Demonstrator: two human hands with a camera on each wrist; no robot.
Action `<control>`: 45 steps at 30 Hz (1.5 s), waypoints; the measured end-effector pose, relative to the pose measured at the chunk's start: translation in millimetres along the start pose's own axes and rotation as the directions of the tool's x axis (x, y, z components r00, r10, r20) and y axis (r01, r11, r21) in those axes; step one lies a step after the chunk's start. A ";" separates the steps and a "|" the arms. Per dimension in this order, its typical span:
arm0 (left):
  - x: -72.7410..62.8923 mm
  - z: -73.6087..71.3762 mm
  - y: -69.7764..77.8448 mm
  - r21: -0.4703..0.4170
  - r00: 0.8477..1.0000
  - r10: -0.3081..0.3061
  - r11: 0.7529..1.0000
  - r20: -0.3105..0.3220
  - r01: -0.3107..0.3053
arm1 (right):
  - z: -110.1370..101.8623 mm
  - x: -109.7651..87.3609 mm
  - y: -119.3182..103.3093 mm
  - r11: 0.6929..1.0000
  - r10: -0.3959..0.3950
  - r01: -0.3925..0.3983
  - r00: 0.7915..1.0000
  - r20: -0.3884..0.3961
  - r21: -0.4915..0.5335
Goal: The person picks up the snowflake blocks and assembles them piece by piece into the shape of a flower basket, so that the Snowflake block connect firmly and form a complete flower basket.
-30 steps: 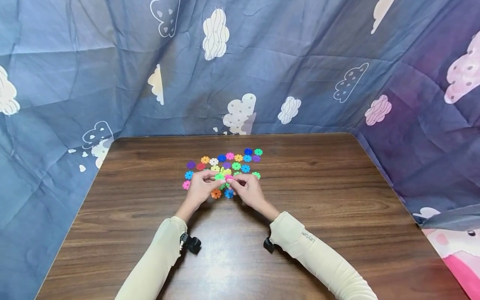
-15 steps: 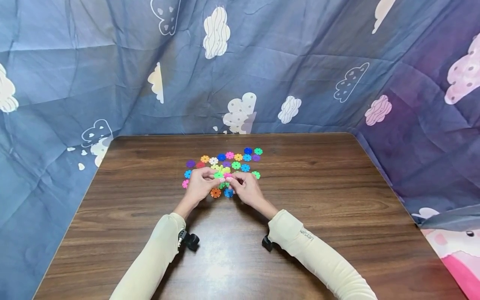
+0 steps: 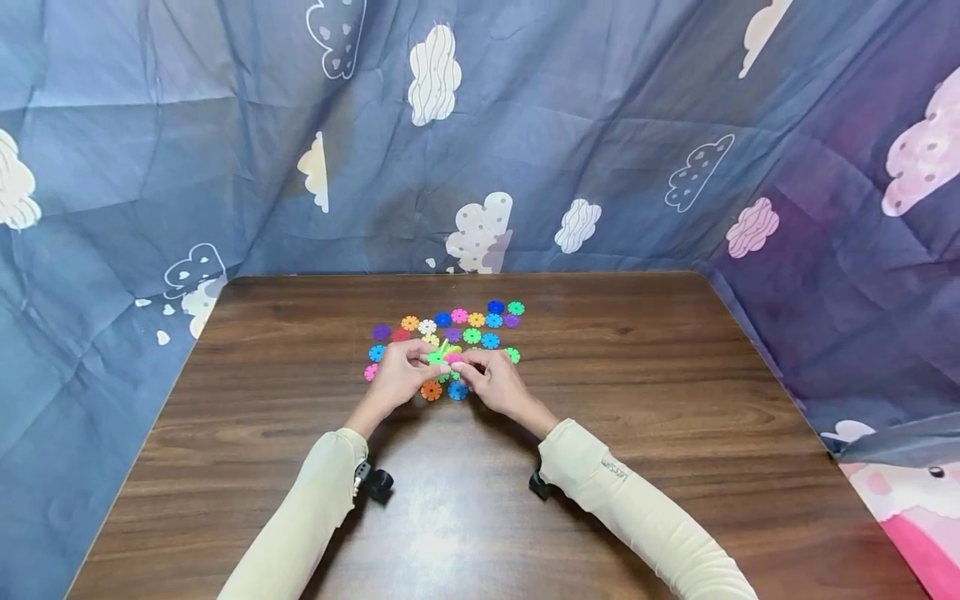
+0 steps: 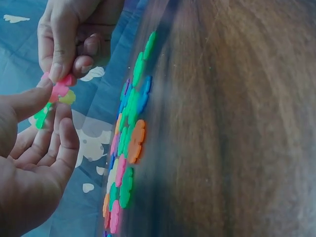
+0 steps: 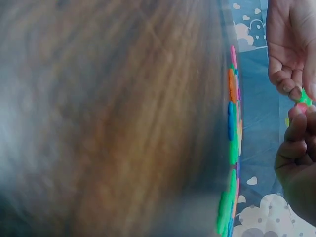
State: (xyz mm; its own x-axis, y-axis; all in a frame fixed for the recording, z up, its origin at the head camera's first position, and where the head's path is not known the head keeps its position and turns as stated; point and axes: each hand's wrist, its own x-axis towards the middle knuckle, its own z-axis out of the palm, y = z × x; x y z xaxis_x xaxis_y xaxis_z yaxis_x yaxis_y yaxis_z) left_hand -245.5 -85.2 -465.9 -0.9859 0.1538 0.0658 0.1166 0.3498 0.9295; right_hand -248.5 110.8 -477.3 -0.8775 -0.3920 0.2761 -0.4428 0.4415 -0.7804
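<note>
Above the middle of the table, my left hand (image 3: 401, 375) pinches a green notched plastic disc (image 3: 437, 358) between thumb and fingers. From the other side, my right hand (image 3: 498, 383) pinches a pink notched disc (image 3: 453, 359). Yellow disc pieces (image 3: 448, 347) show just behind these two, joined in the same small cluster. The left wrist view has the pink disc (image 4: 60, 91) between the two thumbs, a yellow disc (image 4: 67, 97) beside it and the green disc (image 4: 43, 116) below. Fingers hide much of where the discs meet, also in the right wrist view.
Several loose notched discs lie flat in rows on the brown wooden table (image 3: 637, 375), around and beyond the hands. An orange disc (image 3: 431, 390) and a blue disc (image 3: 457, 389) lie nearest the person. A blue cloud-patterned cloth (image 3: 375, 167) hangs behind the table.
Both hands stay nearly in place, still pinching the discs. The pink disc has tilted and looks flatter than before, and more of the yellow piece shows behind it.
</note>
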 end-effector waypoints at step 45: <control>-0.1 -8.8 -16.3 -0.228 0.973 0.076 0.973 0.220 -0.025 | -69.8 58.0 83.9 0.828 0.381 -0.353 0.924 -0.027 -0.435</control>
State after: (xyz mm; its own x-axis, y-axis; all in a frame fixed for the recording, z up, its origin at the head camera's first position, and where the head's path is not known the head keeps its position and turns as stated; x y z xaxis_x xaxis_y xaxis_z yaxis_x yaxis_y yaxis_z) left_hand -248.4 -99.0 -477.8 -0.9238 0.3790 0.0550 0.1105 0.1264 0.9858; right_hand -349.4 181.4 -487.7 -0.9846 -0.1729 -0.0268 -0.1365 0.8551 -0.5001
